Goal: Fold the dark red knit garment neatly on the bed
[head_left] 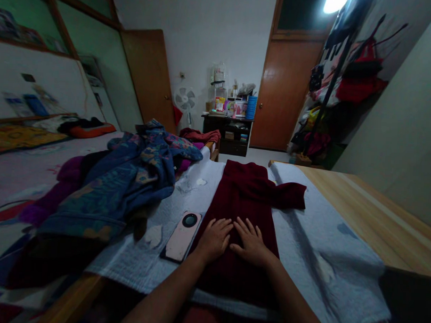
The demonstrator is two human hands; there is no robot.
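A dark red knitted garment (242, 200) lies on a pale blue cloth (304, 240), one sleeve sticking out to the right. My left hand (214, 239) rests flat on the garment, fingers extended and holding nothing. Just to its right, my right hand (251, 243) also lies flat on the fabric with its fingers spread. The fingertips of both hands come close together near the garment's middle. A pink phone (182, 235) with a round dark camera ring lies on the cloth, left of my left hand.
A heap of clothes with a floral denim jacket (130, 177) lies at the left. Bare wooden boards (369, 200) extend at the right. Farther back stand a dark cabinet (230, 145), a fan (185, 99) and hanging bags (360, 77).
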